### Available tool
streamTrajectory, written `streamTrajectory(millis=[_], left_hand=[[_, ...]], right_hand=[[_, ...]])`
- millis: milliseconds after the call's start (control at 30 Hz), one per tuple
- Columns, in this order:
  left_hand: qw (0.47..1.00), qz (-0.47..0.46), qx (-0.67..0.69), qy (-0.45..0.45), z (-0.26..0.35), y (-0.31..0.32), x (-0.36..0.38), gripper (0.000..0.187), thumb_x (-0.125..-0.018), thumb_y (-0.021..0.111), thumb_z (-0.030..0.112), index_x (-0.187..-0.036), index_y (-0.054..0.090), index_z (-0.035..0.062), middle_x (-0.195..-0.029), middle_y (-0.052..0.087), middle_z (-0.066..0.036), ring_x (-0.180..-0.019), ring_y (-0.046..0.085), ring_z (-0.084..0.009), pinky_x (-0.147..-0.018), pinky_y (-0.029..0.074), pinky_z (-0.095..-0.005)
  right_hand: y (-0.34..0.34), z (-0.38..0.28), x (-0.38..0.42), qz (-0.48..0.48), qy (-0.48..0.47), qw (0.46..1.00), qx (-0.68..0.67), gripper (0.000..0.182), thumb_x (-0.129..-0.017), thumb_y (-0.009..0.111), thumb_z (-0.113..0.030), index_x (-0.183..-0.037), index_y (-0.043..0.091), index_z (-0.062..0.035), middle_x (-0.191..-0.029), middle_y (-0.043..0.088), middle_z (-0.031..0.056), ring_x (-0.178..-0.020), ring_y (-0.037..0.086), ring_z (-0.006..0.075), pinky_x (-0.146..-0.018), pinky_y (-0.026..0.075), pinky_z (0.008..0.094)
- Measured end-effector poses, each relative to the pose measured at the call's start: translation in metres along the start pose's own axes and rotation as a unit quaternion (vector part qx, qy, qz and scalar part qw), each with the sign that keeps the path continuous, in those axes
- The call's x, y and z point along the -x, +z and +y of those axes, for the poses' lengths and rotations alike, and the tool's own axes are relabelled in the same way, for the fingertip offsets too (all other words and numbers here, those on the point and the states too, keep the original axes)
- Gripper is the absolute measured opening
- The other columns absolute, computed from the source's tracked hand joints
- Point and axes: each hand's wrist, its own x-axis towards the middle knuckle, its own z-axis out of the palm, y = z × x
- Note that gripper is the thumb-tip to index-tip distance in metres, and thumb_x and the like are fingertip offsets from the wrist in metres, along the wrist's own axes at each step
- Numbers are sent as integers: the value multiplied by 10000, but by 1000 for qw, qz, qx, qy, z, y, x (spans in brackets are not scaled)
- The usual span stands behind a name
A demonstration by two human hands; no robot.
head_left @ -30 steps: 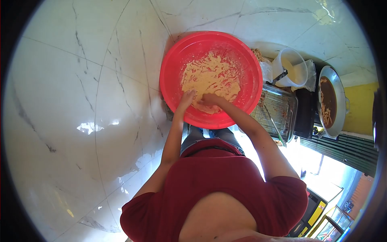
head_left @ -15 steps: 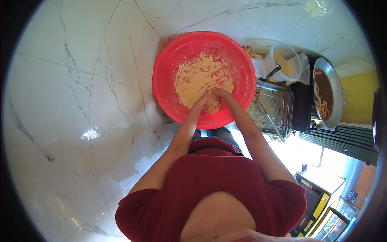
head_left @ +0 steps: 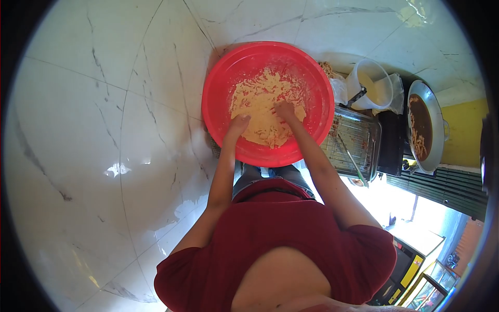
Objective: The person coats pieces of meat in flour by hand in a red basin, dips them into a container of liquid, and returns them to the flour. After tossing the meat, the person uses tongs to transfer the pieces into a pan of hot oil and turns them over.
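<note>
A wide red basin holds a pale yellow, floury mix, loose and crumbly with clumps along its far side. My left hand rests on the near left part of the mix, its thumb showing and its other fingers partly sunk or hidden. To the right, my right hand has its fingers apart and dipping into the mix. The two hands are separated, with flour lying between them. Neither appears to grip a distinct object.
Right of the basin stand a clear plastic tub with pale liquid and a glass-sided tray with a rack and a green-tipped utensil. Farther right is a wok of brown oil with fried pieces. A marbled tile wall borders the basin.
My hands were together at the near side around a clump of the mix. They have moved apart, left hand leftward, right hand slightly farther forward, and the clump is released.
</note>
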Motion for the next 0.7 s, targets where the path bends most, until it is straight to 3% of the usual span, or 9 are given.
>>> streamTrajectory(millis=[33,100,167,267,400,500,600,667,700], left_hand=[[1000,0,11,-8,-2,0,3,443,-900,532,384,-1038,646,-21,-940,676,-220,-898,656,-308,-806,479,-376],[999,-2,33,-26,-9,-1,9,453,-897,534,375,-1054,636,-37,-977,670,-245,-956,651,-327,-828,476,-386],[999,-5,45,-6,-25,0,3,473,-889,536,373,-1068,626,-55,-998,659,-265,-981,643,-350,-845,473,-395],[1000,3,5,-28,-32,4,-6,509,-878,531,378,-1086,615,-79,-1024,644,-287,-1010,629,-381,-863,472,-411],[996,48,-67,21,-70,26,-34,547,-863,518,409,-1068,621,-87,-1023,638,-297,-1012,621,-400,-875,482,-422],[979,-87,-171,-72,-37,28,-24,558,-856,504,419,-1056,626,-88,-1026,635,-304,-997,627,-401,-882,490,-422],[975,-146,-110,-130,-5,57,-19,635,-877,474,496,-1089,614,-86,-1025,653,-273,-1012,636,-354,-871,500,-400],[950,-139,127,-251,5,96,-21,686,-931,375,585,-1289,532,21,-1215,575,-242,-1066,604,-305,-861,505,-383],[957,-130,134,-220,9,101,-21,711,-931,349,601,-1302,518,19,-1226,568,-240,-1087,588,-307,-882,488,-378]], right_hand=[[18,-10,12,122,-24,992,20,489,-885,527,-422,-1058,643,20,-1078,617,243,-1074,582,388,-866,499,451],[39,-19,24,85,-197,976,39,452,-877,538,-407,-997,655,14,-950,635,224,-976,619,369,-831,515,446],[51,-35,35,-132,-282,941,129,475,-868,557,-422,-1056,642,7,-1050,633,220,-1028,597,351,-862,478,436],[15,-56,86,-341,-200,885,245,519,-857,561,-461,-1063,656,6,-1031,658,207,-915,649,354,-798,504,448],[-43,-40,80,-341,-152,891,259,577,-828,570,-524,-1052,674,-2,-968,672,217,-815,672,347,-730,525,442],[-55,2,26,-222,-155,930,250,513,-861,556,-421,-1139,622,5,-1052,634,256,-846,665,320,-723,542,399],[8,96,-51,-304,-237,886,257,535,-882,534,-384,-1247,527,8,-1147,598,263,-907,653,353,-736,543,490],[15,80,-22,-323,-24,946,-23,572,-906,495,-430,-1281,477,2,-1159,585,262,-934,630,408,-738,509,596],[13,60,-12,-329,45,938,-103,589,-914,474,-455,-1295,462,-6,-1177,571,258,-963,608,436,-748,490,631]])
